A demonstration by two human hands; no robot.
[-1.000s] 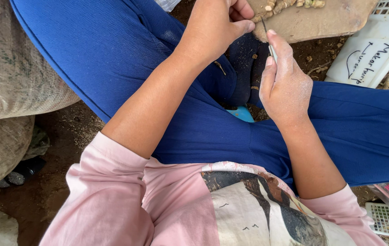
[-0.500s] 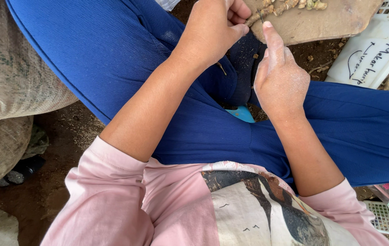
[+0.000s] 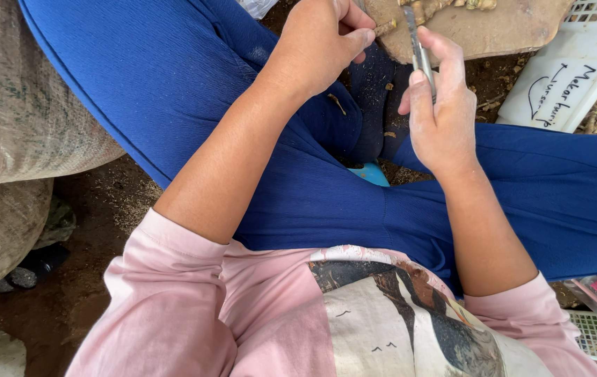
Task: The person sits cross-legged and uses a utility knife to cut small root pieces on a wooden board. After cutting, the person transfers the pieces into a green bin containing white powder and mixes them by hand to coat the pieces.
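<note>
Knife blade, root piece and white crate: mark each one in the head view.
knife blade (image 3: 420, 52), head view, middle of the flat metal.
root piece (image 3: 384, 28), head view, tip beyond the fingers.
white crate (image 3: 564, 91), head view, its side wall.

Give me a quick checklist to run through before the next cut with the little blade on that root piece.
1. Right hand grips the thin metal blade between thumb and fingers: ok.
2. Left hand pinches the small root piece: ok.
3. Blade clear of the left fingertips: ok, there is a gap between them.
4. Which way the blade's edge faces: cannot tell.
5. Wooden board in front within reach: ok, more root bits lie on it.
6. Lap clean: not ok, scraps lie on the blue trousers.
</note>
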